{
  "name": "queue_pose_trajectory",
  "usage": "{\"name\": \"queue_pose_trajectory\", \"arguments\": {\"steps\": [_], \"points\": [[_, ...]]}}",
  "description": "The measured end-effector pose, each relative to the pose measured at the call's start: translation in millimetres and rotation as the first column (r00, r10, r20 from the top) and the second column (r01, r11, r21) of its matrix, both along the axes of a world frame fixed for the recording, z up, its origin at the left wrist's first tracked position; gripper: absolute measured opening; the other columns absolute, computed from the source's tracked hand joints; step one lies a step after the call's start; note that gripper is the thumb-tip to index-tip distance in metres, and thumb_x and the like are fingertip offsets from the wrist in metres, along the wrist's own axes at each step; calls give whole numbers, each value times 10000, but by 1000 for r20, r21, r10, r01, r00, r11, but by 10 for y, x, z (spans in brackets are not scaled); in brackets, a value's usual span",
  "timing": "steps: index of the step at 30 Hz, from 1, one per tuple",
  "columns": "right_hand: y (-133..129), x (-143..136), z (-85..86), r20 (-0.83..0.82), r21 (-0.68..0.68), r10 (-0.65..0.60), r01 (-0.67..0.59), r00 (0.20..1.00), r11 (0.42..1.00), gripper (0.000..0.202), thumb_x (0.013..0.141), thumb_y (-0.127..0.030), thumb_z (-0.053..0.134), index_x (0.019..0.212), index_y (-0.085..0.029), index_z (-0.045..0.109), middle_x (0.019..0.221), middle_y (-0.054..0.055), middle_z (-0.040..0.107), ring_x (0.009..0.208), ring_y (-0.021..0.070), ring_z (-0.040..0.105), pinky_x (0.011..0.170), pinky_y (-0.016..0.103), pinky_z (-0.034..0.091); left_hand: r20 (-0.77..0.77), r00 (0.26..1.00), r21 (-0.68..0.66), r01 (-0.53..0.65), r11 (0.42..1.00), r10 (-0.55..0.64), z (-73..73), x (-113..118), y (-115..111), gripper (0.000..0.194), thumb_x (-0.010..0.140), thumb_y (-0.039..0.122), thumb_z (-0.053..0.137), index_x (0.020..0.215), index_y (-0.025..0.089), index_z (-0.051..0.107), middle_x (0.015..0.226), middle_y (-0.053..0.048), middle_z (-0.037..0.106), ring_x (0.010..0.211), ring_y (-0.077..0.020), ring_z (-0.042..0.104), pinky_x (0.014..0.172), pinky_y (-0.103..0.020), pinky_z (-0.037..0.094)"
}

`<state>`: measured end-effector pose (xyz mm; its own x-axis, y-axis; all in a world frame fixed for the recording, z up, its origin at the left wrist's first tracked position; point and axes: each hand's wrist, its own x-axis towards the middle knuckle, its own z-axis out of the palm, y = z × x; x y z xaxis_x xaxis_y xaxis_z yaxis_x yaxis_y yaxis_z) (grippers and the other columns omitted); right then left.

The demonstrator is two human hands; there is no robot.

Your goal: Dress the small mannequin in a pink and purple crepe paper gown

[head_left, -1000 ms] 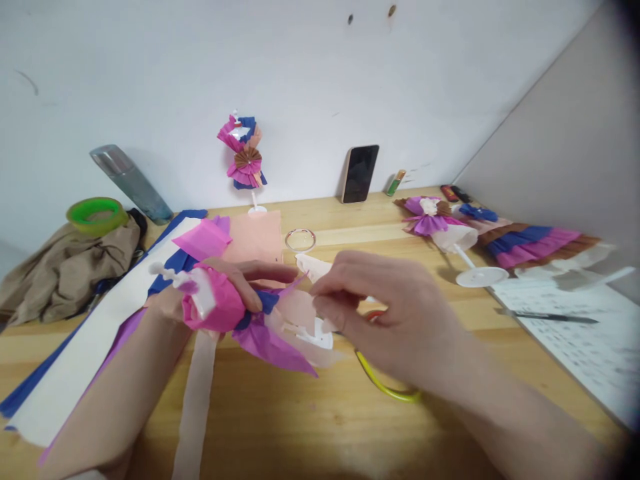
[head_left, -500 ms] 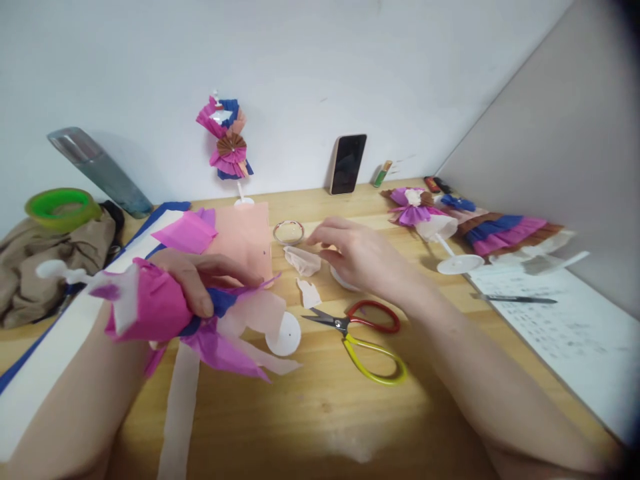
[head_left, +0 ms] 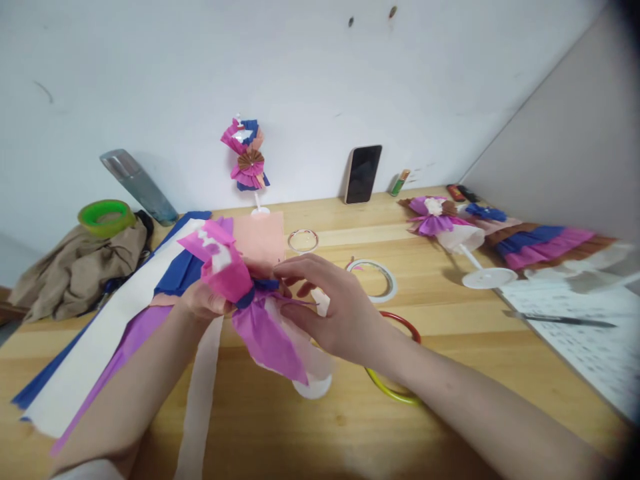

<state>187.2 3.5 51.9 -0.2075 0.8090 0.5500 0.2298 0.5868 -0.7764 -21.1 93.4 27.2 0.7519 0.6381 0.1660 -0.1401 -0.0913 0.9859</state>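
Holding the paper-dressed figure [head_left: 259, 327] tilted in the left grip [head_left: 207, 299], with the right grip [head_left: 335, 303] at its waist [head_left: 245, 299].
Clasping the pink bodice [head_left: 230, 283] from behind, leaving the white base [head_left: 316, 389] below and right of the left grip, apparently to steady the waist and present it to the other side. Unable to tell whether pinching anything with the right grip or merely touching. Having the tape roll [head_left: 392, 285] just beyond and right of the right grip and the scissors [head_left: 409, 325] partly hidden behind that forearm [head_left: 465, 393], probably for easy reach.
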Motion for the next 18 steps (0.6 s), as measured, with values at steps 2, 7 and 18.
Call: {"name": "queue_pose_trajectory", "arguments": {"steps": [2, 7, 18], "points": [[14, 8, 12, -6, -64, -52, 52, 999, 997, 143, 806, -204, 631, 948, -193, 651, 896, 42, 676, 747, 132, 633, 612, 246, 511, 101, 995, -180, 31, 983, -13, 15, 54, -59, 667, 565, 520, 807, 1165, 283, 638, 985, -59, 695, 915, -276, 677, 820, -421, 548], [70, 65, 16, 105, -113, -203, 214, 974, 970, 147, 805, -237, 604, 670, -179, 607, 646, -8, 606, 584, 101, 517, 529, 231, 385, 211, 976, -415, 43, 909, 50, -32, 166, -74, 643, 598, 336, 808, 1213, 238, 649, 1043, -54, 706, 931, -221, 670, 828, -313, 537], [403, 253, -462, 279, -448, 2, 128, 960, 885, 166, 741, -167, 564, 579, -178, 530, 558, -44, 514, 543, 98, 460, 536, 228, 324, 49, 989, -702, -67, 709, 141, -513, 407, -44, 461, 624, 264, 693, 1075, 169, 686, 948, -62, 729, 849, -188, 677, 809, -277, 522]]}}
